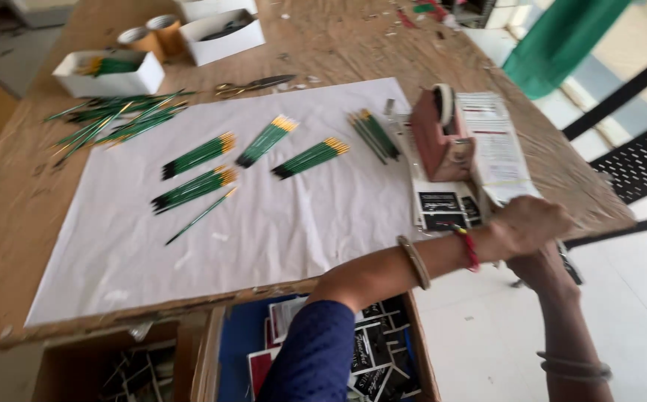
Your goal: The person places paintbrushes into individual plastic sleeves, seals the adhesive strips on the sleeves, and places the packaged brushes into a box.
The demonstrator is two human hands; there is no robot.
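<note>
Packaging cards: a stack of white printed cards (498,149) lies at the right edge of the wooden table (11,208), its near end just under the hands; black printed cards (442,208) lie beside it toward the paper.
Left hand: the left hand (532,223) reaches across the body to the near end of the white stack, fingers curled down on it; whether it actually pinches a card cannot be told. A bangle and a red thread sit on that forearm.
Right hand: the right hand (543,268) sits below and partly behind the left one, at the table's edge; its fingers are hidden, so its grip cannot be told.
Tape dispenser: a pink tape dispenser (442,138) stands just left of the white stack, touching it.
Paper sheet: a large white sheet (264,231) covers the middle of the table.
Brushes: bundles of green-handled paintbrushes (312,158) lie on the sheet, one single brush (201,216) apart from them, and a loose pile (119,119) at the far left edge.
Further off: scissors (253,85), white boxes (107,74), tape rolls (152,33).
Below the table: a box of more dark cards (375,357), partly covered by the blue sleeve.
Blur: the whole view is smeared; print on the cards is unreadable.
</note>
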